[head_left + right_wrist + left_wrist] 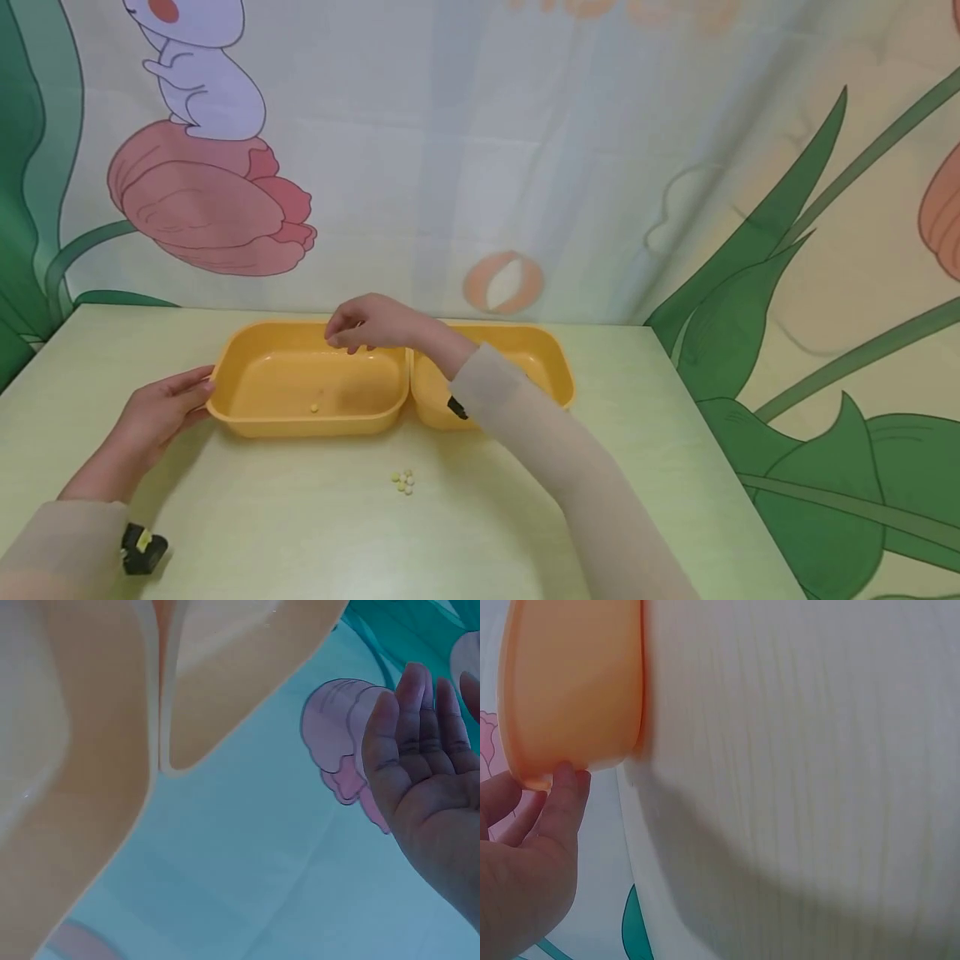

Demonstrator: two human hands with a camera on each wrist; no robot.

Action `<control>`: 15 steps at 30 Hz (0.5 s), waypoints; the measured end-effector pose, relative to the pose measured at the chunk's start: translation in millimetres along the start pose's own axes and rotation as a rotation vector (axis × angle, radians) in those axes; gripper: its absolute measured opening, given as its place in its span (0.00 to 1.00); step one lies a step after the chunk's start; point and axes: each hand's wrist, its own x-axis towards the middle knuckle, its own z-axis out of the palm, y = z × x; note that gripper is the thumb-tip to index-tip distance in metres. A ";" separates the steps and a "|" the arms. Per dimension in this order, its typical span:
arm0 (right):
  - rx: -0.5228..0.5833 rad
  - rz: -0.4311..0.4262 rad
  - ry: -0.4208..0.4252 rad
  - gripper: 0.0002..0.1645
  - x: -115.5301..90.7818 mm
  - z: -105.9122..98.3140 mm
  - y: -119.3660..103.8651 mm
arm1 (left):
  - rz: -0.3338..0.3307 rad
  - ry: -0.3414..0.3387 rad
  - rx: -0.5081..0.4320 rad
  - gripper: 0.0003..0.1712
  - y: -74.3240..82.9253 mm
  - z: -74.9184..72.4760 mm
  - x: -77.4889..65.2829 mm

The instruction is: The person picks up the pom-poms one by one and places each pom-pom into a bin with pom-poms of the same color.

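Two yellow plastic bins stand side by side on the table. My left hand point(159, 412) grips the left end of the left bin point(307, 427) at its rim; in the left wrist view the thumb and fingers point(568, 799) meet the rim of the orange-looking bin point(577, 682). Above the left bin hovers my right hand point(378, 321), its fingers loosely bent. In the right wrist view that hand point(431, 765) shows a bare palm and relaxed fingers. One small pale-yellow pellet point(314, 408) lies inside the left bin. The right bin point(564, 367) is partly covered by my right forearm.
Several small white and yellowish pellets point(403, 481) lie together on the pale table point(300, 533), in front of the bins. A printed curtain point(420, 167) hangs behind the table. Black devices are strapped at the left wrist point(142, 548) and the right wrist point(457, 407).
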 end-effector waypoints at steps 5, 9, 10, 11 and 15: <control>0.073 -0.036 0.016 0.17 -26.4 8.5 1.7 | -0.004 0.007 0.011 0.37 0.4 -0.7 -0.3; 0.141 -0.044 0.027 0.18 -45.6 19.1 9.1 | 0.007 0.004 0.015 0.37 0.5 -1.1 -0.7; 0.154 -0.043 0.034 0.18 -49.9 21.7 11.3 | 0.007 0.003 0.018 0.37 0.6 -1.2 -0.8; 0.163 -0.039 0.043 0.18 -54.3 24.4 13.4 | 0.008 0.002 0.023 0.37 0.6 -1.3 -0.9; 0.180 -0.036 0.076 0.15 -68.7 35.0 23.3 | 0.010 0.001 0.020 0.37 0.4 -0.7 -1.1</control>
